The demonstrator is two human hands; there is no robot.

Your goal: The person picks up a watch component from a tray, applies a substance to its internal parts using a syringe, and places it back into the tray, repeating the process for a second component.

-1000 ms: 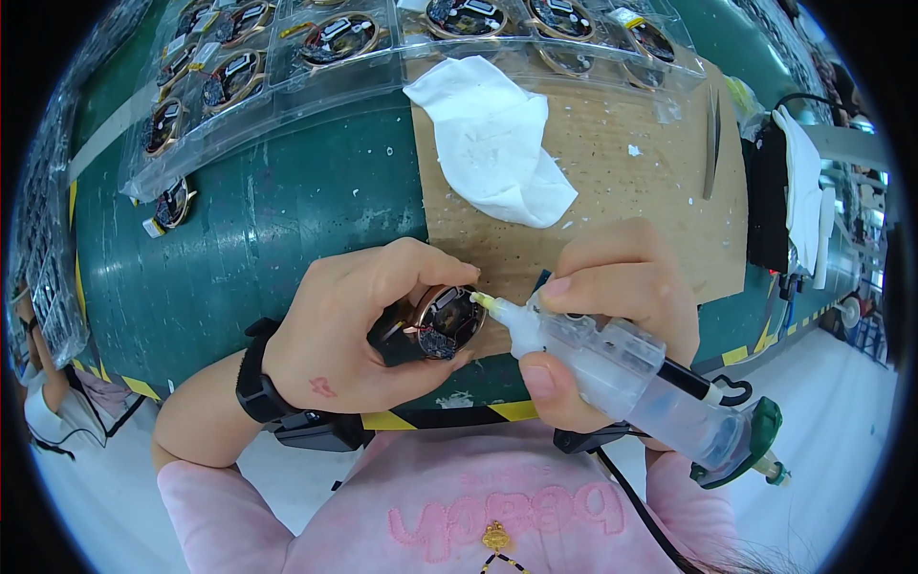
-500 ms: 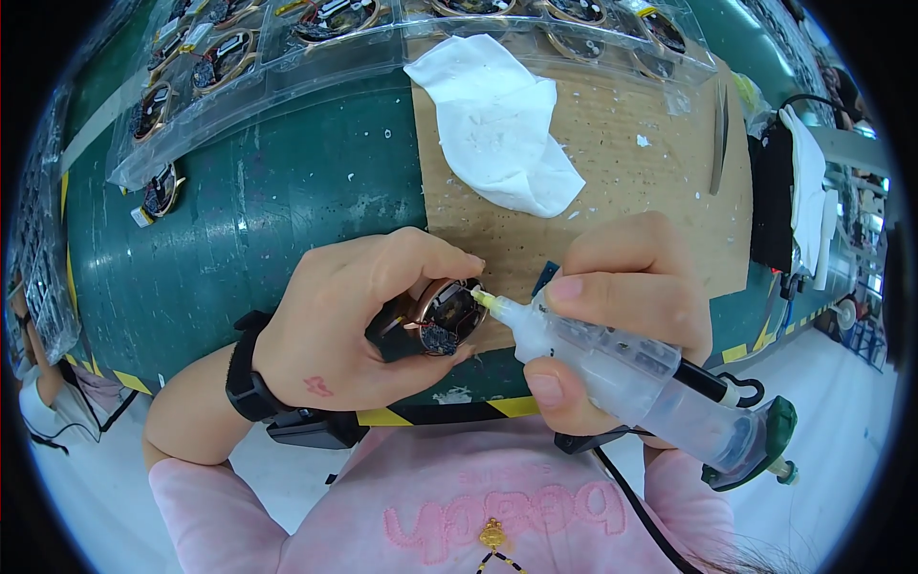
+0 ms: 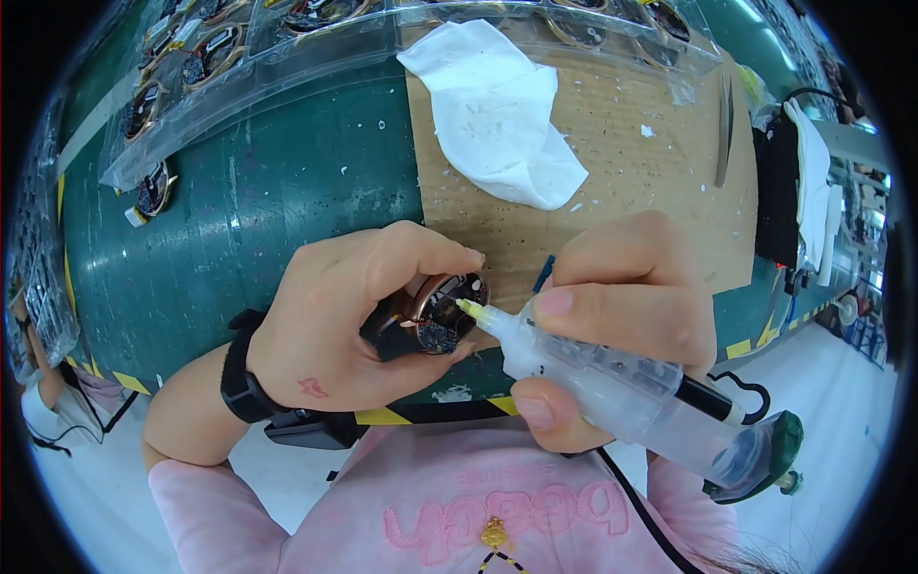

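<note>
My left hand is closed around a round electronic module with a copper-coloured rim and a dark circuit board facing up. Its thumb and index finger pinch opposite sides of the rim. A clear dispensing syringe with whitish contents is gripped in my right hand. The syringe's yellow nozzle tip is over the module's board; whether it touches cannot be made out. Along the syringe, a black rod with a hook-like clip sticks out from under my right hand. A dark blue tip shows beyond my fingers.
Brown cardboard lies on the green table, bearing a white cloth and tweezers. A clear tray of similar modules spans the far side. One loose module lies left. Black and white cloths hang right.
The nozzle tip has moved a little left and nearer to me, from the module's far edge toward the middle of its board. My left hand keeps its hold almost unmoved.
</note>
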